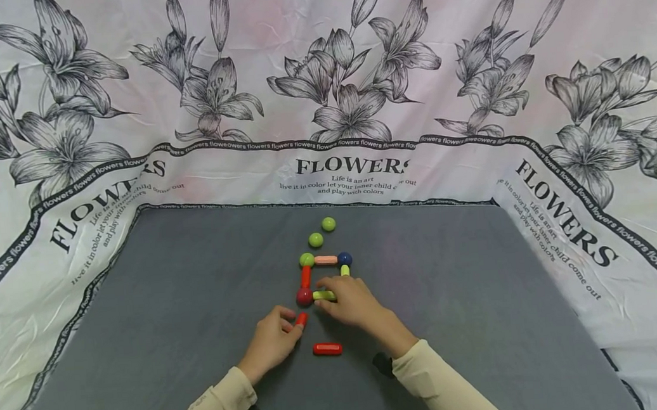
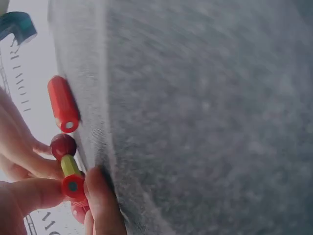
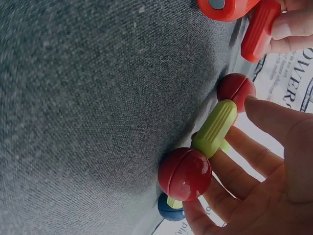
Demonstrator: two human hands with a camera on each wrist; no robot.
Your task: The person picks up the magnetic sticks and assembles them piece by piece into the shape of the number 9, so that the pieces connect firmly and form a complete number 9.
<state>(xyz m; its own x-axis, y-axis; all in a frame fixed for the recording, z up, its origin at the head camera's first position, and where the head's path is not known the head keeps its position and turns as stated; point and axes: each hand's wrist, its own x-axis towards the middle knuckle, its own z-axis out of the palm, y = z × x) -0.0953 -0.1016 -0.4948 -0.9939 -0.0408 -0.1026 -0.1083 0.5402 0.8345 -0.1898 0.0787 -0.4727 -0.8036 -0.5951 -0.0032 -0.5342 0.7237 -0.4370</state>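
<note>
My left hand (image 1: 272,339) pinches a red magnetic rod (image 2: 73,186) between thumb and finger; its end shows a metal disc. This rod is just below a red ball (image 1: 304,296) in the head view, with a small gap. My right hand (image 1: 351,299) has thumb and fingers around a yellow-green rod (image 3: 215,128), which joins that ball to another red ball (image 3: 185,174) mostly hidden by the hand in the head view. The frame continues through a red rod (image 1: 306,276), a green ball (image 1: 307,259), a pink rod (image 1: 326,260) and a blue ball (image 1: 344,259).
A loose red rod (image 1: 327,348) lies on the grey table (image 1: 455,298) between my forearms. Beyond the frame sit two loose green balls (image 1: 328,224). A flower-printed cloth (image 1: 351,121) hangs behind the table and along its sides.
</note>
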